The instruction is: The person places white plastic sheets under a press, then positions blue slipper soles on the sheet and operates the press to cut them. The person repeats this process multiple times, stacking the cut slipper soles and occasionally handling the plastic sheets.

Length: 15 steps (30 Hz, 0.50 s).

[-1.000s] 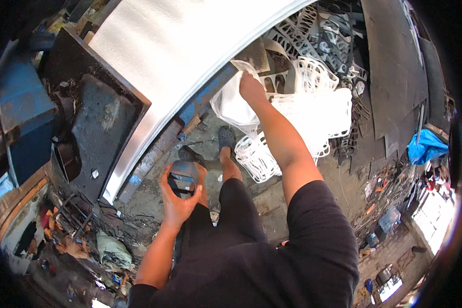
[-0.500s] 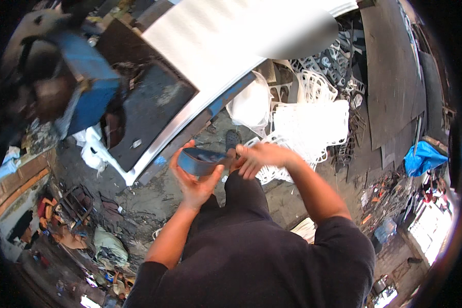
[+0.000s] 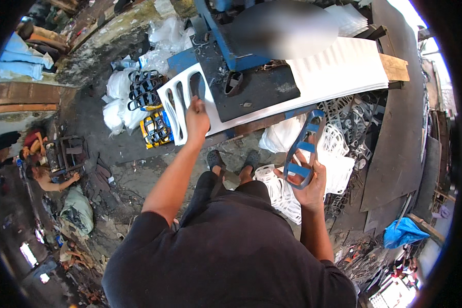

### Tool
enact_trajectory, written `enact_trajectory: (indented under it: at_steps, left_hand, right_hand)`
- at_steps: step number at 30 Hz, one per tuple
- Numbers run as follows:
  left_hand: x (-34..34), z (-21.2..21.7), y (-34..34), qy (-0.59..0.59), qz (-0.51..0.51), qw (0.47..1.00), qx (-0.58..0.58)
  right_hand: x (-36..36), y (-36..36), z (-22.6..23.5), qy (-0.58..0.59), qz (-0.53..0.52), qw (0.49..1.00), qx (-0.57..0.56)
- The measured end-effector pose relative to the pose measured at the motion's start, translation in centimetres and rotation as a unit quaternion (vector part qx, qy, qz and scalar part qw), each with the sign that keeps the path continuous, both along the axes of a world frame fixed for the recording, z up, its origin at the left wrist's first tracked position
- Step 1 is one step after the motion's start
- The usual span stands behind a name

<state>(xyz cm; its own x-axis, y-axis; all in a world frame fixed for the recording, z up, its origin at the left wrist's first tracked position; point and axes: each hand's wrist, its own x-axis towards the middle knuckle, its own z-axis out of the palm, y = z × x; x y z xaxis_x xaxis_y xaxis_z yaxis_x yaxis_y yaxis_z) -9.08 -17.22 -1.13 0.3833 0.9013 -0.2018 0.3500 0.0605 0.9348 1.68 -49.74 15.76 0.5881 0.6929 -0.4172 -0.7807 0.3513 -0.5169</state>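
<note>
My right hand (image 3: 313, 187) holds up a sole-shaped cutting die (image 3: 295, 168), a band of dark blue metal with cross bars. Fingers and thumb wrap its lower end. My left hand (image 3: 197, 122) reaches forward to the white foam sheet (image 3: 216, 117), its fingers bunched at the lower end of a long sole-shaped cutout and gripping the strip there. Two more such cutouts lie to the left in that sheet's end. A black board (image 3: 259, 92) rests on top of the sheet, beneath the blue machine frame (image 3: 231, 54).
White cut-out foam scraps (image 3: 280, 192) lie right of my feet. Black strap-like pieces (image 3: 145, 90) and a yellow-and-blue packet (image 3: 156, 128) sit left of the sheet. Dark boards (image 3: 395, 128) lean at the right. Other people (image 3: 49, 174) are far off at the left.
My view has turned leftward. The die has passed from my left hand to my right hand. My left hand has moved forward onto the white foam sheet, whose cut end now shows.
</note>
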Motion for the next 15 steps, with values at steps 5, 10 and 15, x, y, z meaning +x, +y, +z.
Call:
enact_trajectory:
  at_steps: [5, 10, 15]
  left_hand:
    - [1.3, -0.5, 2.3, 0.020, -0.148, 0.975, -0.165]
    - [0.6, -0.2, 3.3, 0.024, -0.126, 0.963, -0.235]
    - [-4.3, 0.5, 4.7, -0.110, -0.107, 0.913, -0.379]
  right_hand:
    - [-3.0, 2.5, 2.8, -0.100, -0.022, 0.993, -0.066]
    - [-6.8, 7.3, 4.8, -0.312, 0.085, 0.924, -0.205]
    - [-9.7, 15.9, 0.3, -0.570, 0.091, 0.765, -0.286]
